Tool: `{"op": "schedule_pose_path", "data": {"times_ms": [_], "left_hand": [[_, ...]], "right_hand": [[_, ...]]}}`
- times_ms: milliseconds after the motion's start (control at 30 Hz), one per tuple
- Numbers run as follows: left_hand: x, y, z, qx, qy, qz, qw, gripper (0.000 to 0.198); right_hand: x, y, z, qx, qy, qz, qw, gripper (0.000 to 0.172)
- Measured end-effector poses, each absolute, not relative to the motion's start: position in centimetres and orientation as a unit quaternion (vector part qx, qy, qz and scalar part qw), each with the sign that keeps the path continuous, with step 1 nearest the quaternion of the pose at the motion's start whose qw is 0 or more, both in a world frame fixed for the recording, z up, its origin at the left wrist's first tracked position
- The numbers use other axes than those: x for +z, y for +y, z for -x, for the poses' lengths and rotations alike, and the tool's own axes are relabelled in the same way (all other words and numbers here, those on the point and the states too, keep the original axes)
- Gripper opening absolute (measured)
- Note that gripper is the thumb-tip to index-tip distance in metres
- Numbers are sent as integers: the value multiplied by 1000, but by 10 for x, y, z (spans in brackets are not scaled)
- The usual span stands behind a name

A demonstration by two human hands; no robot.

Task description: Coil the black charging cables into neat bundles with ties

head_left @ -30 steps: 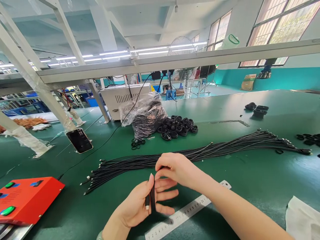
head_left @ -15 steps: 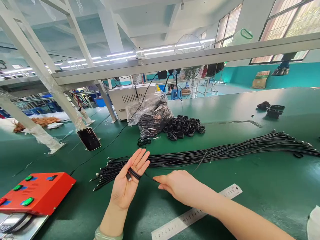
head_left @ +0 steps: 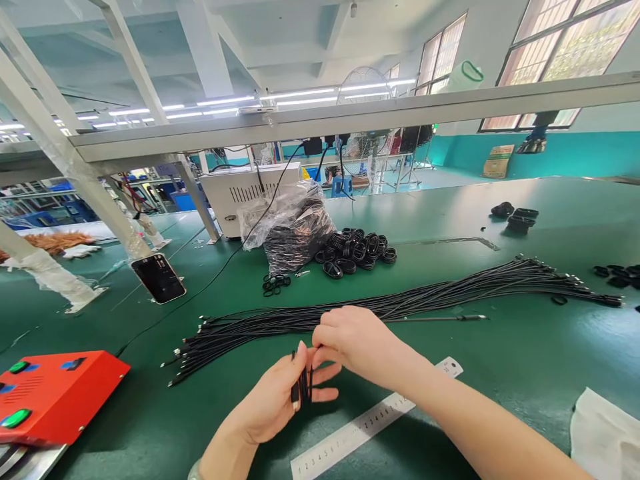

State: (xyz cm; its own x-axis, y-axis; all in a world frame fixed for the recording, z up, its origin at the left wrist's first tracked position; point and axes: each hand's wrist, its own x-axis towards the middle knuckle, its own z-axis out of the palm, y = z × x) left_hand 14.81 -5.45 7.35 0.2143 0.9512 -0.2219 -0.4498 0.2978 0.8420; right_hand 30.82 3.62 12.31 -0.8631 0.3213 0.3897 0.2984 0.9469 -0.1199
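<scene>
Black cable (head_left: 305, 389): loops at the left fingers, hold looks light

We find the loops in the left hand (head_left: 273, 395), thumb laid against them, the other fingers stretched out and apart behind. Right hand (head_left: 353, 341): thumb and forefinger pinched together just beside the loops, apparently on the running strand; how firmly, we cannot tell. A connector (head_left: 295, 394) lies along the loops by the left thumb.

Main risk, as we judge it: loops springing open, should that thumb lift before the spread fingers close. Too hard a pull from the right could draw the turns tight or drag the connector out.

Second worry: a loose tail (head_left: 435, 319) runs out beyond the right fingers over the counter (head_left: 520, 360), probably the same cable, though the hand hides the join. It lies just beside the long cable bundle (head_left: 255, 325); a sideways tug might snag its plug (head_left: 470, 318) there.

Nearer us than the right fingers, the ruler (head_left: 367, 423) lies flat; a low sweep could knock it askew.
</scene>
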Motion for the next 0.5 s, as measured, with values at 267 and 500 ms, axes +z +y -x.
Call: {"op": "schedule_pose_path", "data": {"times_ms": [267, 500], "left_hand": [[76, -64, -125, 488, 210, -344, 774, 45], [90, -55, -83, 744, 118, -267, 601, 50]], "right_hand": [[123, 65, -312, 90, -933, 239, 253, 23], [114, 48, -305, 157, -949, 264, 72, 22]]}}
